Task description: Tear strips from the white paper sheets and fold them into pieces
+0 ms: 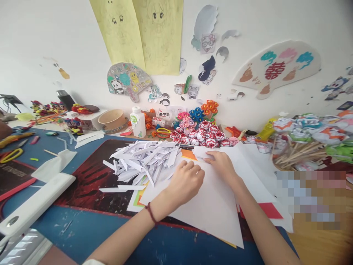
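Observation:
My left hand (188, 181), with a dark red band at the wrist, is curled just above a stack of white paper sheets (212, 206). Whatever its fingers may hold is hidden. Farther right, my right hand (222, 164) pinches a small white paper piece (202, 152) near the top of the stack. A heap of folded white paper strips (149, 158) lies left of my hands. Between my hands and the heap an orange paper (189, 154) shows.
A white bottle (137, 123), a round wooden bowl (111, 118) and red-white paper flowers (205, 137) line the wall. A long white device (37, 204) is at the left. Sticks and more paper flowers (311, 129) fill the right.

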`<state>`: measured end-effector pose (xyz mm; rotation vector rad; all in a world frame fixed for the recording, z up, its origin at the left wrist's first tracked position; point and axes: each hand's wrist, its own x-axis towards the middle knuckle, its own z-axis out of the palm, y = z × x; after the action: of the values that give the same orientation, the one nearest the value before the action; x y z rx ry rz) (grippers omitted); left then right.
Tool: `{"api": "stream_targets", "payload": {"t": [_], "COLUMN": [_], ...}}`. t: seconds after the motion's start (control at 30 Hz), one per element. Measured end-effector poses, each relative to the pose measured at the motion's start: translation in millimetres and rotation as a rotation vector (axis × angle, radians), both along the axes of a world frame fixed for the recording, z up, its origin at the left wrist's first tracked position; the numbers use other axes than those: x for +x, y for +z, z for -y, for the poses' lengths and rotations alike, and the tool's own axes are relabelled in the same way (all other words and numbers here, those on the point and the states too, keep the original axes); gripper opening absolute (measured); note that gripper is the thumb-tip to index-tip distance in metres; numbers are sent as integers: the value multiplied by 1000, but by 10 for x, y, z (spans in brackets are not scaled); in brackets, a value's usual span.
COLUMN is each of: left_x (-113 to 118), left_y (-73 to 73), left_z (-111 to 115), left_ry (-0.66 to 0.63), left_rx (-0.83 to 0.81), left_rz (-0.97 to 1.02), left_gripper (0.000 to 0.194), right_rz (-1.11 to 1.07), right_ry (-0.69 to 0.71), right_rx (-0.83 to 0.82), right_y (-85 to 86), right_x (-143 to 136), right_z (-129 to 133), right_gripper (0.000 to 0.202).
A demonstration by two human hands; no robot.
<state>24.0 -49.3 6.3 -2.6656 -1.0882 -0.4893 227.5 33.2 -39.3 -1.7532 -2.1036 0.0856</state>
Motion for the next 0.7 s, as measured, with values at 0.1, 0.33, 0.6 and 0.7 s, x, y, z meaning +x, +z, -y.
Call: {"api": "stream_targets", "payload": {"t": [0.1,0.33,0.6,0.7], "left_x": [241,179,137,146], "left_y": [-109,-361,-343,-341], "left_z": [-174,-434,-473,-454], "left_ry": [15,154,205,202], "left_rx": [-19,-126,-169,-187], "left_rz": [-20,-18,-25,-37], "left_gripper": [19,19,24,22], "right_rz": [-14,52,96,117], "right_ry": [17,11,58,48], "right_rx": [-18,-9,19,43], "right_y": [-5,29,51,62], "right_x": [62,86,86,51], "right_z": [6,38,96,113], "right_gripper": [29,37,29,33]}}
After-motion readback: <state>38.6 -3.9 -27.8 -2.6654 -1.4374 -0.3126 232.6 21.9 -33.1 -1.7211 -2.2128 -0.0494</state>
